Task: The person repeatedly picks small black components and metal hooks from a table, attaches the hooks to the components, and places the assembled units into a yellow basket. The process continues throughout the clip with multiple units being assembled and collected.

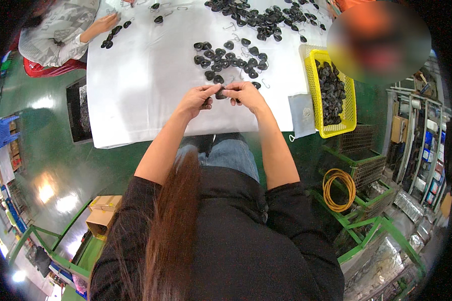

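Note:
Between my two hands, just above the near part of a white-covered table (130, 108), is a small black rounded part (221, 94) with what looks like a hole. My left hand (198, 100) pinches it from the left, fingers curled. From the other side my right hand (244, 95) closes on it with thumb and forefinger. Just beyond my hands lies a loose pile of similar black parts (226, 62). Thin metal hooks (265, 83) lie among and beside them. My fingers hide some of the held part.
On the right a yellow plastic basket (356, 108) holds many black parts, beside a grey pouch (302, 115). A larger heap of black parts (263, 20) covers the far side. At the far left a co-worker's hand (105, 23) rests near several parts. A coiled orange hose (339, 190) hangs lower right.

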Available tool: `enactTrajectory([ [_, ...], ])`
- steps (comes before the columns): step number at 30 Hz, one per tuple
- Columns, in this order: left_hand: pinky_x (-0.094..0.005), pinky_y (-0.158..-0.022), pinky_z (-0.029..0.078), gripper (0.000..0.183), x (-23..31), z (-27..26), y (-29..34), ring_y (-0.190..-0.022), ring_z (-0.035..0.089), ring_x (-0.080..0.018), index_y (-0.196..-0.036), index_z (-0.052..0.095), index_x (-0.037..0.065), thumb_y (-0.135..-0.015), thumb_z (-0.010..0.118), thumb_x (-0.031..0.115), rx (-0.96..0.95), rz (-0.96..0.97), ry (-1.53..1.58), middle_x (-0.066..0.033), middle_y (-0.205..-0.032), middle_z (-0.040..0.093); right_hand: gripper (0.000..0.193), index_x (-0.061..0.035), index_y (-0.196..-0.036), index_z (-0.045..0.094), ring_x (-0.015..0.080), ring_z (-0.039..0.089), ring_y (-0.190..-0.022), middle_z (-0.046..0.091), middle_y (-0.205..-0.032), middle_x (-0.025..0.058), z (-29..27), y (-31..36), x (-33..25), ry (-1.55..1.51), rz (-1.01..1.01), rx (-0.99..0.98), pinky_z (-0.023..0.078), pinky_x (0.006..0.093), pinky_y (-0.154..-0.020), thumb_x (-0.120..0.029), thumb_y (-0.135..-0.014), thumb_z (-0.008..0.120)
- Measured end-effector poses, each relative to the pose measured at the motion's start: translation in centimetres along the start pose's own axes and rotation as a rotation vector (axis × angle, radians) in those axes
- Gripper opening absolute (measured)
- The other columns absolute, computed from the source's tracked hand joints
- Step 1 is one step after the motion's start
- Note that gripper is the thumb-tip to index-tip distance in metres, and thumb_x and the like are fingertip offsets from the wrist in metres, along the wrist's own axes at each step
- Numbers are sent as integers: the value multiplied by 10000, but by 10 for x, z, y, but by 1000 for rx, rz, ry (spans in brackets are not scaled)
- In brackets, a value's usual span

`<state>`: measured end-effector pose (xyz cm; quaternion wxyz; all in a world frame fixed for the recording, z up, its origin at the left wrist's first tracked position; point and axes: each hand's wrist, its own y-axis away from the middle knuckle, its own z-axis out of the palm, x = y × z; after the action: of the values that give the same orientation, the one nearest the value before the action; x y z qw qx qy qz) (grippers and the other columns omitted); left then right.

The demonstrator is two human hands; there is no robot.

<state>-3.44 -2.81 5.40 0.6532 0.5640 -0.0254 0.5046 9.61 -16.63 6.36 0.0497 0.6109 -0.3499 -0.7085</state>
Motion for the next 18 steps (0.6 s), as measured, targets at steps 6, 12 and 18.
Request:
enactTrajectory([
  [6, -191, -495, 378, 140, 9, 24, -17, -561, 447, -35, -869, 614, 105, -820, 652, 231, -31, 43, 20, 63, -666, 502, 173, -55, -907, 632, 64, 532, -541, 608, -715, 0, -24, 9, -3, -216, 25, 12, 362, 190, -465, -148, -768, 675],
  [12, -180, -486, 366, 130, 6, 61, -38, -562, 446, -40, -893, 605, 94, -828, 643, 200, -3, 38, 77, 55, -679, 517, 178, -75, -949, 615, 56, 520, -562, 593, -752, -17, -66, 14, 11, -541, 188, -64, 389, 185, -486, -151, -792, 653],
  [18, -175, -469, 356, 142, 7, 82, -52, -566, 440, -42, -884, 602, 61, -833, 635, 190, -89, -38, 315, 38, -703, 540, 201, -87, -1000, 584, 54, 500, -547, 591, -793, -11, -103, 5, 18, -746, 215, -208, 393, 182, -487, -150, -814, 627],
])
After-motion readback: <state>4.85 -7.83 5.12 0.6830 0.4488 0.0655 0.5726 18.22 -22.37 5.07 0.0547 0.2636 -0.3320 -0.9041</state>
